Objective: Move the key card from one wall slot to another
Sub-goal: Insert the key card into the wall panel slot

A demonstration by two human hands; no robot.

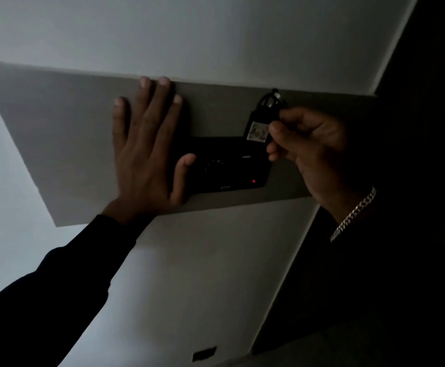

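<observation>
In dim light, a black key card point(259, 125) with a white label reading 402 and a key ring on top stands at the upper right corner of a black wall slot unit point(226, 165), which shows a small red light. My right hand point(306, 149) pinches the card's right edge between thumb and fingers. Whether the card's lower end sits inside the slot cannot be told. My left hand point(147, 147) lies flat, fingers spread, on the grey wall panel point(57, 133) just left of the unit, its thumb touching the unit's left side.
The grey panel is mounted on a pale wall. To the right is a dark corner and doorway area point(414, 181). A small dark outlet plate point(204, 353) sits low on the wall. A chain bracelet point(353, 215) is on my right wrist.
</observation>
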